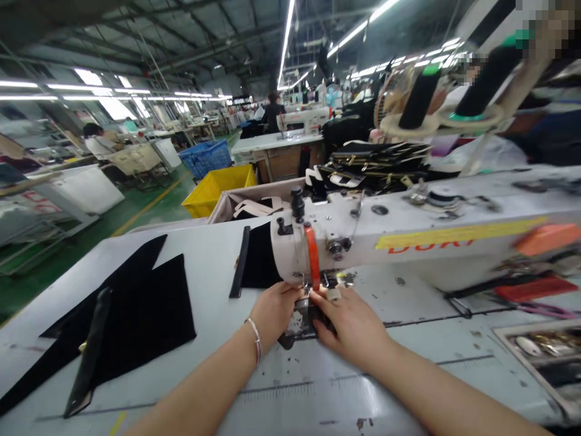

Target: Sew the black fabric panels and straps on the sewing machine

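A garment factory floor. An industrial sewing machine [408,233] sits at 1 o'clock. More sewing stations [302,121] and yellow bin [220,188] at 11 o'clock under strip lights [285,36].

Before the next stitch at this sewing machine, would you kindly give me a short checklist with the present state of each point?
1. Left hand on the small dark piece under the machine head: ok, it rests at the piece's left edge.
2. Right hand on the piece: ok, fingers press its right side.
3. Fingertips apart from the needle: cannot tell, the needle is hidden behind the orange guard and the hands.
4. Piece lying flat on the table: ok as far as it shows.
5. Black fabric pieces kept away from the hands: ok, they lie well to the left.
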Action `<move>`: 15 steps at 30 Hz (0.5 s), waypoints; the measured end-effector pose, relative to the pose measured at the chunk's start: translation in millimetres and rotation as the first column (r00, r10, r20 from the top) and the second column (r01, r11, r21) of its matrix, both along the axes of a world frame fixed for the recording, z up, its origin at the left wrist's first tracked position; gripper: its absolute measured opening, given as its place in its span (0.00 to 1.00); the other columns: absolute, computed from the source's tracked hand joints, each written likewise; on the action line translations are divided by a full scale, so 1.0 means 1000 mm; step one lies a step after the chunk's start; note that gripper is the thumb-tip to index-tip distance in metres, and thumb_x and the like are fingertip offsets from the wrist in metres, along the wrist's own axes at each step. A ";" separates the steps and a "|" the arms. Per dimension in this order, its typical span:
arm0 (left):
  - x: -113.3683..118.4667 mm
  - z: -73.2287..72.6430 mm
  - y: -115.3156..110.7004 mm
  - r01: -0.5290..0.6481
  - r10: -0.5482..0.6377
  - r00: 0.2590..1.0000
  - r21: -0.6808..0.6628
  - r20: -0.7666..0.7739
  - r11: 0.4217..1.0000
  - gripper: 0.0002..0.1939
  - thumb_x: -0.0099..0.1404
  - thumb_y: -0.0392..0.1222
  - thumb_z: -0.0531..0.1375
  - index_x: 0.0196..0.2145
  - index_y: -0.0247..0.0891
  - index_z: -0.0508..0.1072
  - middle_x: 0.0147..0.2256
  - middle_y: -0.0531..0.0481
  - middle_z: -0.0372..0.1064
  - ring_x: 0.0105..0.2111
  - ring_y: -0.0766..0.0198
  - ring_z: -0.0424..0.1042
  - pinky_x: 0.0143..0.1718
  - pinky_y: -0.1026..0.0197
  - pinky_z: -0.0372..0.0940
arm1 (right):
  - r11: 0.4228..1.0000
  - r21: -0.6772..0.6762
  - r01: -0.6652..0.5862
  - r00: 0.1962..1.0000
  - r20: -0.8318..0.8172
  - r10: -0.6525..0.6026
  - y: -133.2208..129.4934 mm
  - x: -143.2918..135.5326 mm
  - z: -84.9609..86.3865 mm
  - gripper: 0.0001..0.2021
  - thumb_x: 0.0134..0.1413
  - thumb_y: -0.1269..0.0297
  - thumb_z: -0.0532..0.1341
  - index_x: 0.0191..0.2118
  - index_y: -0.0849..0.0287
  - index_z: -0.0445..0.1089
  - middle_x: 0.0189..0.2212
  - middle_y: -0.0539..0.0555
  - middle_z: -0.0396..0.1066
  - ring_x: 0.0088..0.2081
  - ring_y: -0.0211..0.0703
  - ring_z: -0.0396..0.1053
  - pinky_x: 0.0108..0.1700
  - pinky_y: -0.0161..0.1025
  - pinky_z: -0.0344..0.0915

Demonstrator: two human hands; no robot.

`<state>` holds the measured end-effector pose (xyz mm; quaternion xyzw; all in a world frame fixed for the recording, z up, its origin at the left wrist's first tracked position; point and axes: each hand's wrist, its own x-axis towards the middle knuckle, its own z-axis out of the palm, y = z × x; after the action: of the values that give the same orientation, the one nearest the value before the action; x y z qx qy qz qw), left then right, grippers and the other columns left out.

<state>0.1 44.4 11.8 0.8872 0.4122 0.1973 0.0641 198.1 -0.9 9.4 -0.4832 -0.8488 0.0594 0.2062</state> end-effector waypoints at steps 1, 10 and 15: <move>-0.001 -0.002 0.000 0.006 -0.006 1.000 -0.004 0.019 1.000 0.16 0.60 0.23 0.56 0.40 0.38 0.76 0.42 0.49 0.74 0.44 0.62 0.72 0.51 0.59 0.68 | 1.000 0.010 0.005 1.000 0.000 -0.005 -0.001 0.000 0.001 0.22 0.54 0.63 0.58 0.56 0.56 0.64 0.49 0.56 0.69 0.52 0.52 0.62 0.54 0.51 0.60; -0.004 -0.008 0.001 -0.051 0.057 0.991 -0.054 0.122 0.997 0.15 0.62 0.28 0.56 0.42 0.41 0.76 0.45 0.50 0.73 0.45 0.62 0.73 0.52 0.58 0.69 | 0.997 0.066 0.049 0.998 -0.042 -0.046 -0.007 -0.001 -0.004 0.22 0.54 0.63 0.58 0.56 0.52 0.63 0.49 0.53 0.68 0.50 0.48 0.63 0.54 0.48 0.61; -0.005 -0.005 -0.001 -0.039 0.041 0.992 -0.018 0.118 0.999 0.12 0.66 0.36 0.55 0.45 0.43 0.74 0.47 0.50 0.72 0.48 0.62 0.71 0.54 0.57 0.67 | 0.991 0.125 0.052 0.995 -0.092 -0.041 -0.006 0.003 -0.008 0.18 0.55 0.71 0.55 0.51 0.55 0.66 0.49 0.56 0.67 0.51 0.49 0.63 0.54 0.50 0.62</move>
<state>-5.3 43.2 6.8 0.8650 0.4270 0.2474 0.0911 201.2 -7.1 1.2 -0.4856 -0.8293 0.0221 0.2756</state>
